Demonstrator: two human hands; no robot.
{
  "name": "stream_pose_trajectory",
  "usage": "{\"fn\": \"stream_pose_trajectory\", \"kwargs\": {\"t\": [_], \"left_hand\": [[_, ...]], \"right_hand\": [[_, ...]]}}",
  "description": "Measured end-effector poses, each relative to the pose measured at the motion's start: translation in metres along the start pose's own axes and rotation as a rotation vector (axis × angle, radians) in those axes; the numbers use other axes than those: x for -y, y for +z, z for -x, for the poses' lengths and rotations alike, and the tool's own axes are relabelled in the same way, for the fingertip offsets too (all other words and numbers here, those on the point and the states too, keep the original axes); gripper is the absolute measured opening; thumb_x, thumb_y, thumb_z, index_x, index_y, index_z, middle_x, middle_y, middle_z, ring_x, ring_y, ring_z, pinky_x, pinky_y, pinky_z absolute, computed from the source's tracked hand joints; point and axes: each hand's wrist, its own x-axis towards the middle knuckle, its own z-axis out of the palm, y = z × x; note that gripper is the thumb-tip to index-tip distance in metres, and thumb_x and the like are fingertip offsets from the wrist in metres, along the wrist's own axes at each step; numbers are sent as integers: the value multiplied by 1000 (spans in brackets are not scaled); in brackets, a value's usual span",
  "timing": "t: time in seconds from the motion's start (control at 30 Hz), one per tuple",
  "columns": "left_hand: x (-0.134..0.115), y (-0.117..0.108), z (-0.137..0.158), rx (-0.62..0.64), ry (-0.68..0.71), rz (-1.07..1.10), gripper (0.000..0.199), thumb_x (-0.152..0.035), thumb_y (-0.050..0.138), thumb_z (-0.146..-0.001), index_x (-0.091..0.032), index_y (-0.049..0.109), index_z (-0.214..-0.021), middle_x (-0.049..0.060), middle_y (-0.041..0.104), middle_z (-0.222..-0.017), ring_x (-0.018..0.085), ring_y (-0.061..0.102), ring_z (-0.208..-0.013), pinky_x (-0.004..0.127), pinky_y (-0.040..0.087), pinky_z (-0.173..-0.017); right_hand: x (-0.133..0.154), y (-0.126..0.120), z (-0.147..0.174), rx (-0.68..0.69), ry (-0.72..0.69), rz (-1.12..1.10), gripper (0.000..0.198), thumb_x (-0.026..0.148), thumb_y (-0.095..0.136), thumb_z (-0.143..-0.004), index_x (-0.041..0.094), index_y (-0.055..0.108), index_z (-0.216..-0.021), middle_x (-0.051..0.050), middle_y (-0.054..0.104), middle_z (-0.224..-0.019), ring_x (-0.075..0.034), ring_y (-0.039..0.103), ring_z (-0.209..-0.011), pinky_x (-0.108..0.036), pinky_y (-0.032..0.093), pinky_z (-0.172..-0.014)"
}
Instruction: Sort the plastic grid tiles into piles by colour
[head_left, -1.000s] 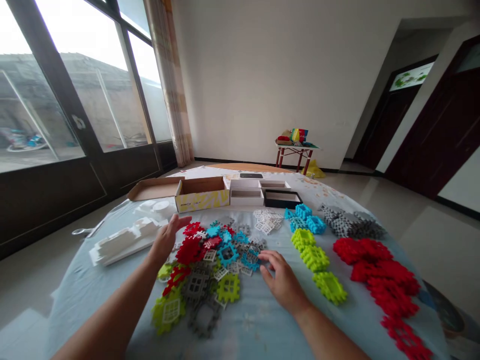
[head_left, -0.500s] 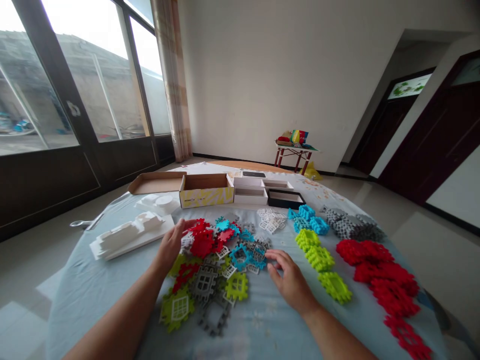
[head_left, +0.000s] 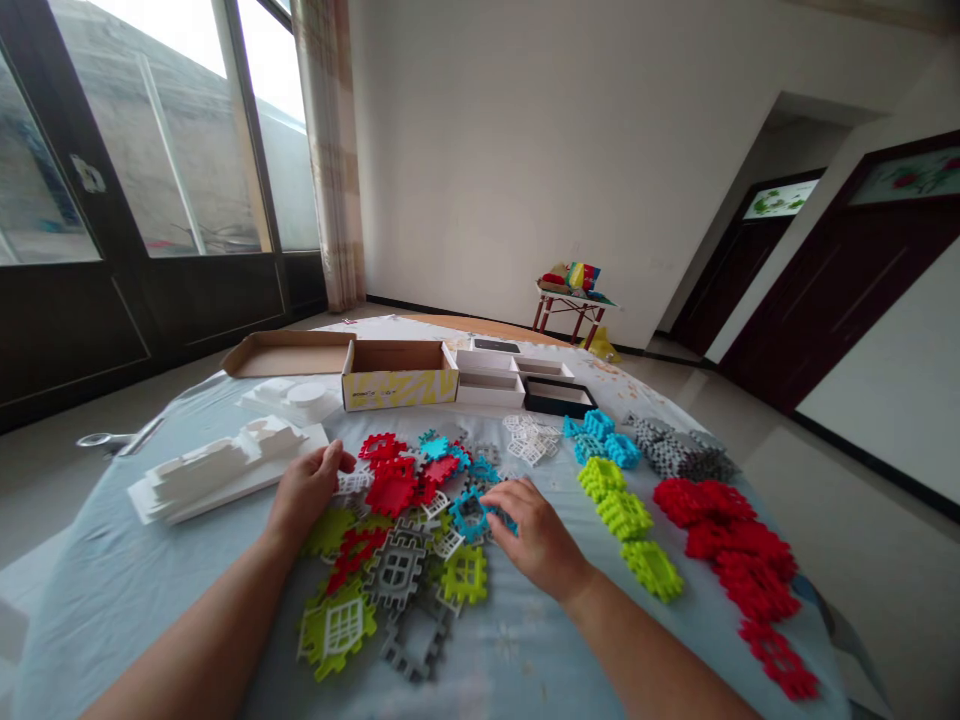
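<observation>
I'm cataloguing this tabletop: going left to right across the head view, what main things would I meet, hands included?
White stepped pieces → left hand → gray window tile → right hand → lime-green tile stacks → red tile stacks.

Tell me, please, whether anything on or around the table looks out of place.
A metal object at the left seems to poke past the edge of the table, which looks precarious; I cannot tell what it is. The central pile mixes colours, unlike the sorted heaps at right.
</observation>
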Motion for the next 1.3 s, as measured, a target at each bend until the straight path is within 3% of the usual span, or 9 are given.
{"fn": "stream_pose_trajectory", "kwargs": {"t": [0.3, 0.5, 0.9, 1.13, 1.3], "left_hand": [[15, -2, -10, -3, -45, 31, 49, -59, 38, -72, -17, 62, -65, -1, 49, -41, 14, 42, -42, 26, 33, -45], [16, -1, -8, 38, -84, -16, 49, -60, 38, -72, -17, 63, -69, -3, 47, -42, 13, 42, -44, 25, 33, -47], [6, -3, -5, 80, -123, -92, 56, -64, 37, -68, -15, 63, -78, -2, 49, -47, 14, 43, -47, 26, 33, -49], [9, -5, -12, 107, -167, -182, 59, -65, 33, -66, -17, 64, -81, -1, 54, -52, 17, 47, -50, 28, 36, -52], [33, -4, -26, 116, -173, -224, 61, -68, 32, -66, -20, 64, -86, -2, 56, -54, 18, 51, -51, 28, 39, -52]], "right_hand": [[-11, 11, 8, 3, 49, 24, 33, 12, 53, -75, 22, 59, -106, -7, 56, -106, -21, 49, -102, -40, 38, -91], [-12, 12, 11, 54, 65, 4, 17, 18, 59, -76, 23, 64, -91, -5, 59, -95, -20, 52, -95, -38, 40, -86], [-21, 6, 13, -160, 60, -45, 28, 12, 55, -76, 22, 59, -102, -6, 58, -100, -19, 52, -97, -39, 41, -92], [-28, -31, 6, -270, 130, 9, 24, 18, 56, -77, 23, 60, -100, -5, 61, -99, -19, 54, -96, -37, 43, -89], [-83, -80, 7, -366, 290, 137, 22, 23, 56, -77, 19, 62, -97, -7, 62, -98, -19, 56, -93, -35, 45, -85]]}}
